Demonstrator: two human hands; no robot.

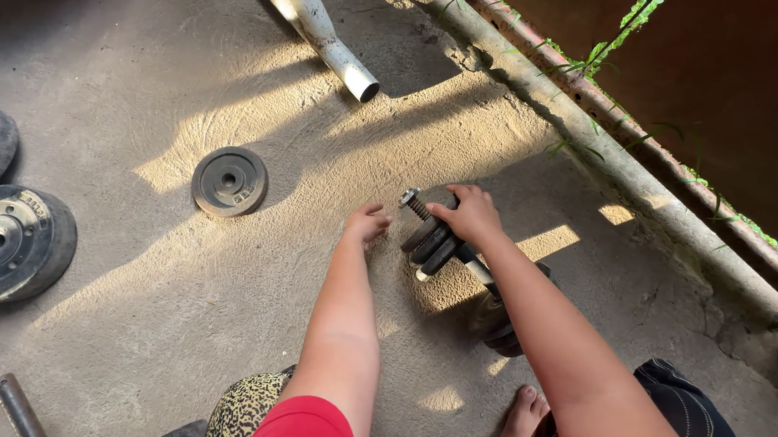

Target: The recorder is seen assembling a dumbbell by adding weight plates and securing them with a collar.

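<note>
A dumbbell [446,254] lies on the concrete floor [176,258], with black plates at both ends and a threaded bar end pointing up and left. My right hand [471,213] rests on top of the near plates [431,242], fingers curled around them by the threaded end [411,199]. My left hand [368,223] hovers just left of those plates, fingers bent down toward the floor, holding nothing I can see. The far plates [502,331] sit partly under my right forearm.
A loose small black plate [230,181] lies flat to the left. Two larger plates [6,243] are at the left edge. A white metal tube [328,45] slants in at the top. A concrete curb [612,161] runs along the right. My bare foot [521,424] shows below.
</note>
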